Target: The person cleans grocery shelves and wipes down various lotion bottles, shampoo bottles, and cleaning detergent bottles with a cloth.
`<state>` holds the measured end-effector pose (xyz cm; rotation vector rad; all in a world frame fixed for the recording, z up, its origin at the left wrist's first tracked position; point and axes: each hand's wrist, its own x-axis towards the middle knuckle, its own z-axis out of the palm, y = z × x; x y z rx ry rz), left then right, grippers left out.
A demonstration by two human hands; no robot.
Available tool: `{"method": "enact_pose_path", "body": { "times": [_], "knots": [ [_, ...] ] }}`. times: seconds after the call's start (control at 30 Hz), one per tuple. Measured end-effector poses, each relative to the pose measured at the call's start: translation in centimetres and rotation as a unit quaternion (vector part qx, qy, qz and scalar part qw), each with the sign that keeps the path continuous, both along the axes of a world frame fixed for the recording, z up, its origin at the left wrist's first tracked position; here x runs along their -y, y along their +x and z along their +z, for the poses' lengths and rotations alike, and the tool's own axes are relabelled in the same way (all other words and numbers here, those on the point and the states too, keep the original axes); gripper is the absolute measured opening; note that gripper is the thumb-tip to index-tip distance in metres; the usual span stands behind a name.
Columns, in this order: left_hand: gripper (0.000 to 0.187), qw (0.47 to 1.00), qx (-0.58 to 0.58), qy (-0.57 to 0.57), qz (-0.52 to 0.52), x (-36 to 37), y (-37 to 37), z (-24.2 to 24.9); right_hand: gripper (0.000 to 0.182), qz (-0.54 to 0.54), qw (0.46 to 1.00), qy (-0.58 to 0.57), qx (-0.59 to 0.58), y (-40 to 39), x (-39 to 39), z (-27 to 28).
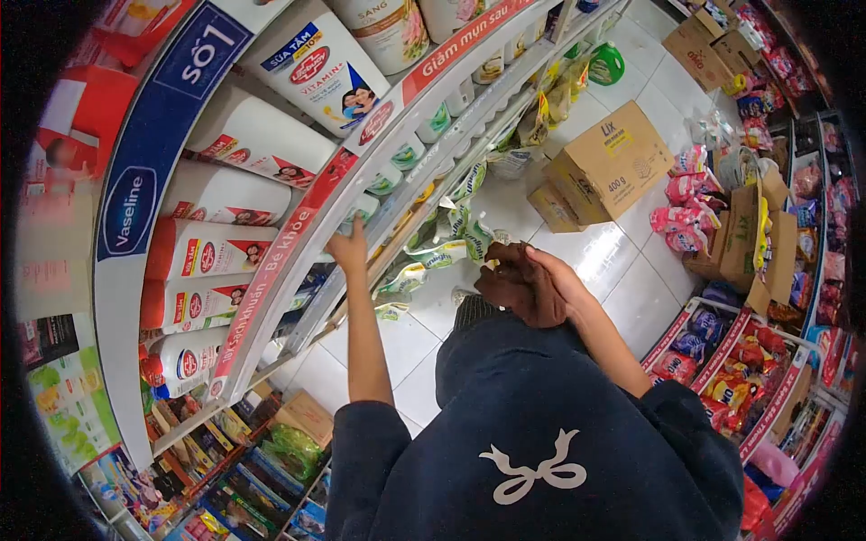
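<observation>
My left hand [349,247] reaches into a lower shelf on the left, its fingers closed at a white bottle with a green label [363,207]. The shelf edge hides part of that bottle. In front of my body, my right hand [561,287] grips a crumpled brown cloth [520,287]. Similar white and green bottles [408,153] stand in a row beyond my left hand. On the shelf above are large white and red Lifebuoy bottles [311,72], behind a red printed shelf strip [311,212].
Green and white Sunlight pouches [439,255] stand low along the shelf. A Lix carton [609,167] sits on the white tiled floor [591,257]. Pink packs [687,221] and an opened carton [744,239] are to the right, near racks of detergent bags [744,374].
</observation>
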<state>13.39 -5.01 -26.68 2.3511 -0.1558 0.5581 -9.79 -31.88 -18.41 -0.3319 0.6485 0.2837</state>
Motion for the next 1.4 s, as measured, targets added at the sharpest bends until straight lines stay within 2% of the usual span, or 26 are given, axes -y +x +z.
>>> {"method": "enact_pose_path", "body": {
  "times": [0.1,0.2,0.4,0.47,0.5,0.53,0.6,0.67,0.7,0.73,0.77,0.83,0.87,0.93,1.03,1.07,1.1,1.13,1.2,1.27,1.33,1.4],
  "knots": [
    [0.049,0.997,-0.072,0.012,-0.028,-1.4,3.6,-0.8,0.041,0.028,0.999,-0.040,0.002,0.1,0.1,-1.0],
    [0.046,0.993,-0.104,0.044,-0.018,-2.7,5.9,-1.5,0.043,0.018,0.995,0.097,0.025,0.5,0.5,1.9],
    [0.041,0.974,-0.048,0.221,0.022,-2.9,6.8,-3.5,0.043,-0.017,0.997,0.076,0.005,-0.1,1.8,2.2],
    [0.041,0.981,-0.018,0.193,0.025,-2.9,5.8,-3.5,0.043,-0.012,0.995,0.091,0.044,0.1,1.9,2.4],
    [0.041,0.992,-0.011,0.121,0.023,-2.3,4.9,-2.6,0.043,-0.009,0.993,0.099,0.062,0.2,1.9,2.5],
    [0.041,0.999,-0.001,0.048,0.020,-1.8,3.9,-1.8,0.043,-0.009,0.993,0.109,0.040,0.1,2.0,2.3],
    [0.043,1.000,0.012,-0.008,-0.001,-0.1,1.9,0.8,0.041,-0.015,0.992,0.122,-0.002,0.0,2.4,1.4],
    [0.046,0.999,0.021,0.015,-0.028,1.7,-0.1,2.0,0.041,0.012,0.999,0.030,0.018,-0.1,2.7,0.8],
    [0.039,0.994,0.031,0.067,-0.078,1.9,-0.8,1.6,0.040,0.029,0.999,-0.017,0.029,-0.2,3.0,0.9],
    [0.038,0.989,0.072,0.078,-0.105,2.2,-1.6,1.5,0.041,0.082,0.984,-0.145,0.059,-0.4,3.8,1.4],
    [0.036,0.981,0.115,0.099,-0.125,2.6,-2.4,2.5,0.042,0.139,0.950,-0.261,0.097,0.1,4.2,2.7],
    [0.032,0.985,0.075,0.039,-0.148,2.7,-4.2,4.1,0.050,0.216,0.877,-0.384,0.193,0.8,4.4,1.4],
    [0.029,0.982,0.098,0.048,-0.152,2.5,-5.3,5.0,0.052,0.149,0.982,-0.109,0.039,1.1,5.0,1.2],
    [0.020,0.989,0.067,0.013,-0.134,2.7,-7.6,8.1,0.051,0.090,0.995,-0.045,-0.002,1.4,4.4,0.8],
    [0.021,0.976,-0.077,-0.133,-0.152,1.3,-10.6,8.4,0.050,0.232,0.943,-0.237,0.002,2.7,3.5,-0.2],
    [0.021,0.964,-0.112,-0.190,-0.149,0.7,-12.0,7.7,0.048,0.284,0.911,-0.299,-0.017,3.7,2.4,-0.2],
    [0.021,0.963,-0.129,-0.190,-0.139,0.3,-13.7,7.7,0.047,0.333,0.871,-0.359,-0.033,4.8,0.7,-0.1],
    [0.018,0.941,-0.205,-0.248,-0.105,0.1,-15.8,7.9,0.046,0.379,0.825,-0.417,-0.047,5.8,-1.4,-0.1],
    [0.017,0.975,-0.147,-0.154,-0.059,-0.2,-18.7,10.2,0.044,0.341,0.896,-0.269,-0.098,6.8,-6.9,-0.6],
    [0.018,0.988,-0.126,-0.089,0.003,-1.4,-20.8,11.8,0.041,0.393,0.882,-0.260,-0.022,5.8,-13.3,0.4],
    [0.024,0.961,-0.120,-0.235,0.083,-2.8,-22.2,13.9,0.041,0.432,0.866,-0.245,0.056,4.7,-18.0,1.4],
    [0.026,0.959,-0.111,-0.238,0.108,-4.9,-23.9,16.2,0.040,0.441,0.831,-0.307,0.144,3.9,-19.7,-0.3]
  ]
}}
